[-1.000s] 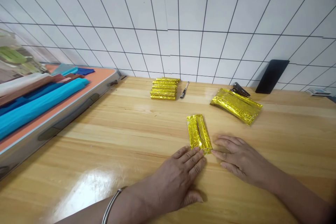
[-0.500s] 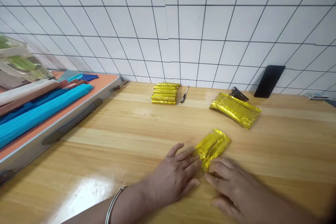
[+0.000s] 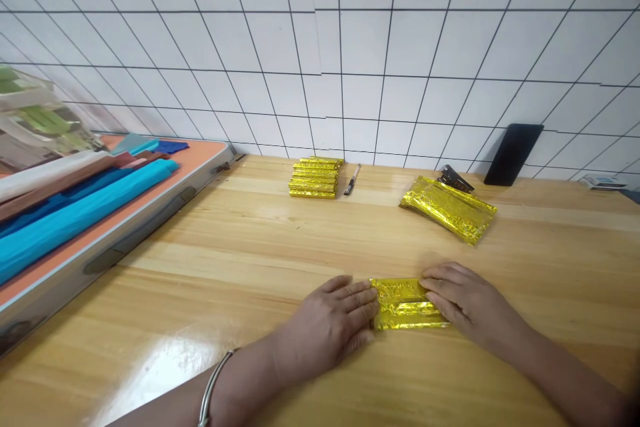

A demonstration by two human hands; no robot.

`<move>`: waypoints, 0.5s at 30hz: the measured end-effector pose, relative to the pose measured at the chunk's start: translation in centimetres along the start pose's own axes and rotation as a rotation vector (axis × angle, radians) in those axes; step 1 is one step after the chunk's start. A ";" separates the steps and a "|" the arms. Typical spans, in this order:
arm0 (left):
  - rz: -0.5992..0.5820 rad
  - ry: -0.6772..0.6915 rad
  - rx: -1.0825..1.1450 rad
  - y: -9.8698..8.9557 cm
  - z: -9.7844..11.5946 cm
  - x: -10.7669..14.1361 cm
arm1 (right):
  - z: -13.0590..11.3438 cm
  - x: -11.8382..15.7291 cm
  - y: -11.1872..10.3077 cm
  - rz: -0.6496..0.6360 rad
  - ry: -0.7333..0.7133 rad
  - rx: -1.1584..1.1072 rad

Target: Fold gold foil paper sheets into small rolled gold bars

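A flat gold foil sheet (image 3: 403, 303) with creases along it lies on the wooden table, its long edges running left to right. My left hand (image 3: 335, 320) rests with spread fingers on the sheet's left end. At the right end, my right hand (image 3: 467, 300) lies over the foil, its fingers extended and touching the surface. Farther back sits a stack of flat gold foil sheets (image 3: 450, 209). Several narrow folded gold strips (image 3: 315, 178) are piled near the wall.
Beside the strips lies a pen (image 3: 352, 180). A black clip (image 3: 455, 179) touches the foil stack, and a black phone (image 3: 513, 155) leans on the wall. Coloured rolls (image 3: 90, 207) lie on an orange-topped case (image 3: 200, 157) at left.
The foil sheet has turned from slanted to level with the table edge. My right hand has moved up and right onto its right end; my left hand has barely moved.
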State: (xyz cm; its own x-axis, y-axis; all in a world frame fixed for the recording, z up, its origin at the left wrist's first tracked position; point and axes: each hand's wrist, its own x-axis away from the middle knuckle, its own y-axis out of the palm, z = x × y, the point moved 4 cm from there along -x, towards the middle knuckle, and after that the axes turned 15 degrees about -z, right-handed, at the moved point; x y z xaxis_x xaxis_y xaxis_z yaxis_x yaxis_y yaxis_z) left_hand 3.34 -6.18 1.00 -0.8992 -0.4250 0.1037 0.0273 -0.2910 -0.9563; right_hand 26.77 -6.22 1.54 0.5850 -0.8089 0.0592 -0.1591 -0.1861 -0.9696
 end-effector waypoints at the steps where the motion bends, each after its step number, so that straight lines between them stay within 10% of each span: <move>1: 0.009 -0.005 0.009 0.0 -0.4 -0.2 | -0.3 0.0 0.1 -0.012 -0.002 0.001; 11: 0.036 0.000 0.027 -1.2 -6.1 -3.1 | -8.0 0.5 -0.3 -0.243 -0.274 -0.219; 15: -0.014 0.161 0.055 -1.3 -6.5 -5.7 | -7.0 0.6 0.1 -0.179 -0.300 -0.297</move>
State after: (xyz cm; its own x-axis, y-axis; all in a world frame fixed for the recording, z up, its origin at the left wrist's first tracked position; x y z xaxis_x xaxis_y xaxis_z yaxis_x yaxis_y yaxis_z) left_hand 5.60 2.22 -0.12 -0.9580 -0.2787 0.0677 0.0338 -0.3441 -0.9383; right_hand 21.59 -10.63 3.15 0.8215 -0.5604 0.1058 -0.2302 -0.4957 -0.8374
